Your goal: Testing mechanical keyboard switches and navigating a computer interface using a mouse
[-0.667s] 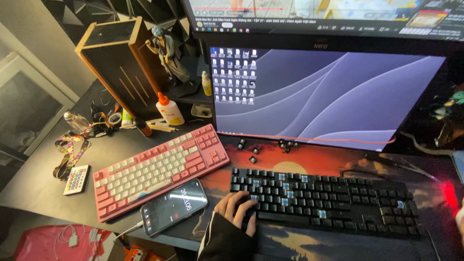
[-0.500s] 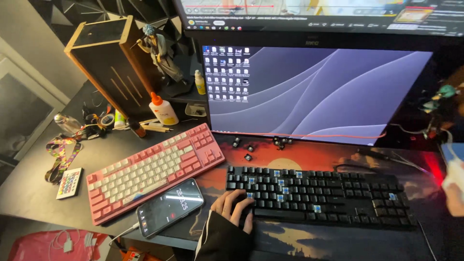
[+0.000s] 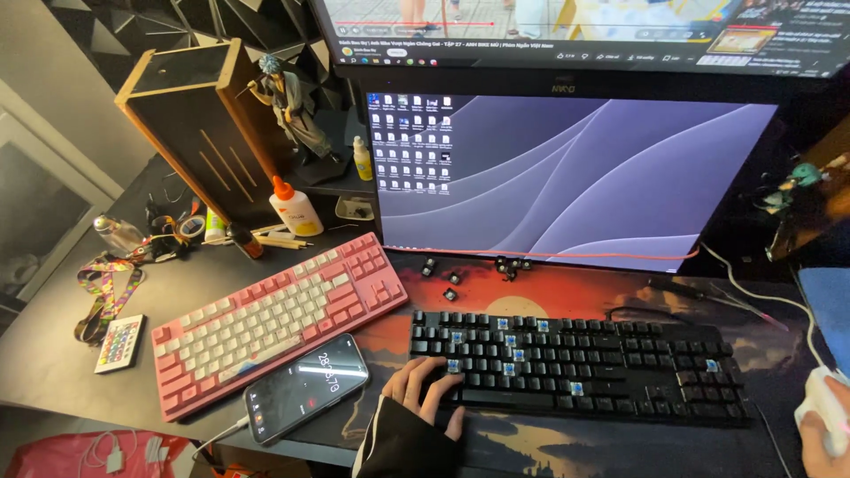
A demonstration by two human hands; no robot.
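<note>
My left hand (image 3: 427,389) rests flat, fingers loosely spread, on the near-left corner of the black keyboard (image 3: 580,367), gripping nothing. Several caps are off, blue switches showing; loose keycaps (image 3: 478,270) lie beyond, under the monitor (image 3: 575,177). My right hand (image 3: 828,425) cups a white mouse (image 3: 819,403). I judge this mid-recapping: next needs a steady pinch.

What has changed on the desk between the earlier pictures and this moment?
The right hand has come further into view at the lower right edge and now rests on a white computer mouse. The left hand stays on the left end of the black mechanical keyboard. The pink and white keyboard, the black smartphone and the loose black keycaps lie as before.
</note>
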